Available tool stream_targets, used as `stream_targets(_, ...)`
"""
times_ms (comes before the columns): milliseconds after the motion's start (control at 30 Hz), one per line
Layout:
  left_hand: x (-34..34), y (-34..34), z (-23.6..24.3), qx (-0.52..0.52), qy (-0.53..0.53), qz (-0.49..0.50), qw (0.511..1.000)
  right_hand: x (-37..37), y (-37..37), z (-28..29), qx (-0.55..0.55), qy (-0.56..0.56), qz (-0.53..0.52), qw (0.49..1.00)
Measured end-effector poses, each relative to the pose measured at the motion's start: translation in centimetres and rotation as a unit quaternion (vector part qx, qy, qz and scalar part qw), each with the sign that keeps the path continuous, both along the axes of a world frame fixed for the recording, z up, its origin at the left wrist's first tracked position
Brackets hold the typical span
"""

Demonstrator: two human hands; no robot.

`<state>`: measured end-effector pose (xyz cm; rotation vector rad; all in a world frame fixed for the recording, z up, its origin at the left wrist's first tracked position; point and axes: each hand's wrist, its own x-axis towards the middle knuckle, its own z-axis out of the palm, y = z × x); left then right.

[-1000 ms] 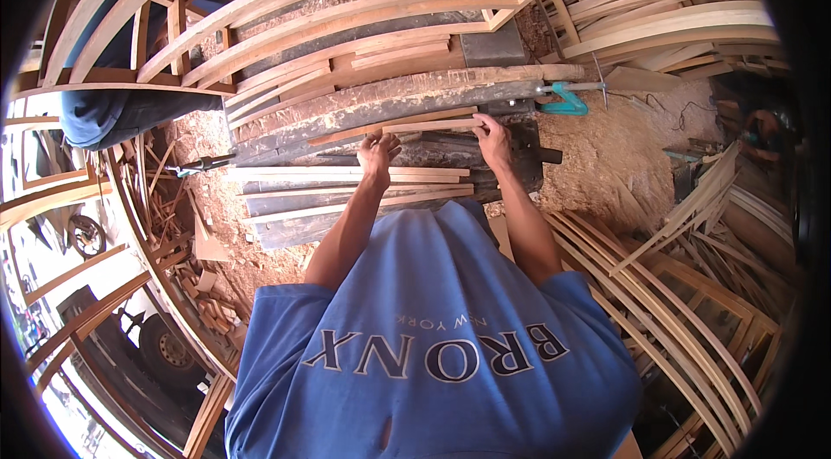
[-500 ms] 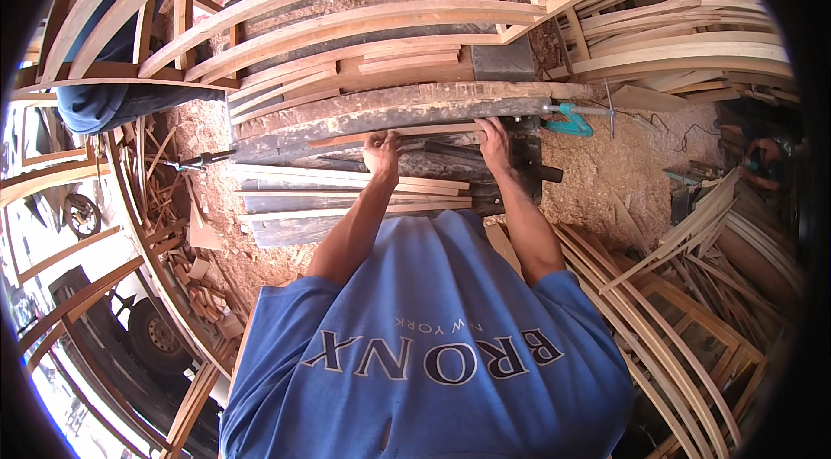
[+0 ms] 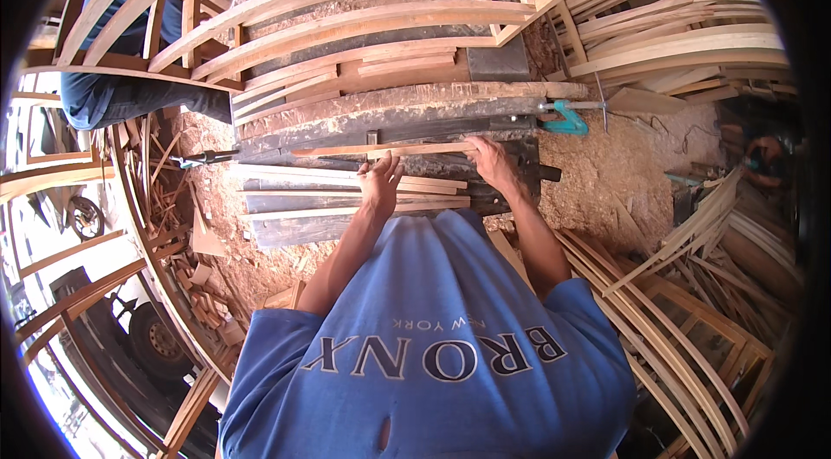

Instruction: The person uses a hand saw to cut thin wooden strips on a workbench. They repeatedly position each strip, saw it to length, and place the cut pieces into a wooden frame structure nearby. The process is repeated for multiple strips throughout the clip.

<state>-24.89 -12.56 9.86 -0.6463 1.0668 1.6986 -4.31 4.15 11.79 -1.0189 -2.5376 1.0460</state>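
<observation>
Partly hidden, a wooden strip (image 3: pixel 426 148), right hand (image 3: pixel 492 161) pinching its end, left hand (image 3: pixel 379 182) close by, hold unclear.

- Strip (image 3: pixel 424 149) in the grip: bare wood, matt, smooth-looking.
- Loose strips (image 3: pixel 303 174) nearer the body than the grip: pale matt wood.
- Long plank (image 3: pixel 433 96) just beyond the grip: rough, blotched wood.
- Clamp (image 3: pixel 568 120) right of the grip: metal, teal finish.
- Shirt (image 3: pixel 433 286) below the grip: soft matt cloth.
</observation>
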Motion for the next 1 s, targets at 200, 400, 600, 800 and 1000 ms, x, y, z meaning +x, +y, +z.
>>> stream_targets(200,-0.4,-3.3,3.6,0.145,0.233,-0.169,0.947,-1.9,-4.9,0.6,-0.374,-0.001,0.053,0.926)
stream_targets(400,-0.5,-4.5,7.0,0.152,0.271,-0.157,0.937,-2.3,-8.3,2.9,-0.614,0.11,0.033,0.781)
stream_targets(600,2.7,-4.4,6.8,0.047,0.266,-0.007,0.963,-1.7,-8.4,5.8,-0.452,0.126,0.021,0.883)
stream_targets(800,4.5,-4.6,6.8,0.059,0.195,0.045,0.978,-0.7,-8.3,6.2,-0.338,0.07,0.031,0.938)
stream_targets(1000,5.7,-5.1,7.2,0.172,0.198,-0.023,0.965,1.6,-6.8,6.5,-0.464,0.123,0.065,0.875)
